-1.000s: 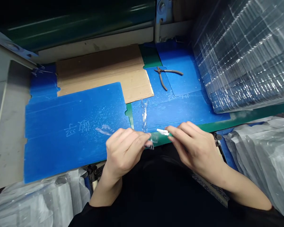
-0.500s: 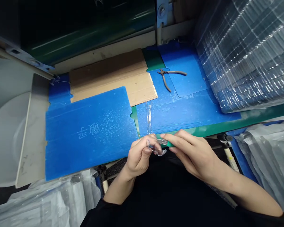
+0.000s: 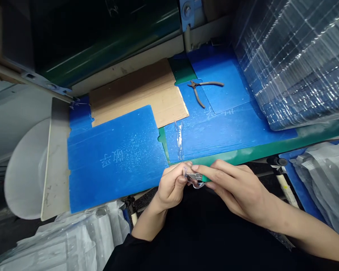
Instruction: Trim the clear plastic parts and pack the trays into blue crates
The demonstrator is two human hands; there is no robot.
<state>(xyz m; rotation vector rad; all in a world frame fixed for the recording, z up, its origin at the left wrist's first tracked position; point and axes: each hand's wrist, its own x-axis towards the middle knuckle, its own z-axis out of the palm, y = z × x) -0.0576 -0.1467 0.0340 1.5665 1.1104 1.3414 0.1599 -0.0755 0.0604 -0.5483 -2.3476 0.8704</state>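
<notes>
Both hands meet at the near edge of the bench, pinched on one small clear plastic part [image 3: 194,178]. My left hand [image 3: 172,186] grips its left end with curled fingers. My right hand [image 3: 234,188] pinches its right end between thumb and forefinger. A clear plastic tube-like piece [image 3: 180,139] lies on the blue sheet [image 3: 115,158] just beyond the hands.
Grey pliers [image 3: 202,89] lie on the far blue sheet [image 3: 223,79]. A cardboard sheet [image 3: 138,94] lies at the back. A tall stack of clear plastic trays [image 3: 296,56] stands at the right. Plastic bags [image 3: 73,241] sit below left and right. A white bowl-shaped bin [image 3: 25,169] is at left.
The hands came together and drew back to the bench edge with the clear part. The white piece in the right fingers a second ago no longer shows. The view shifted left.
</notes>
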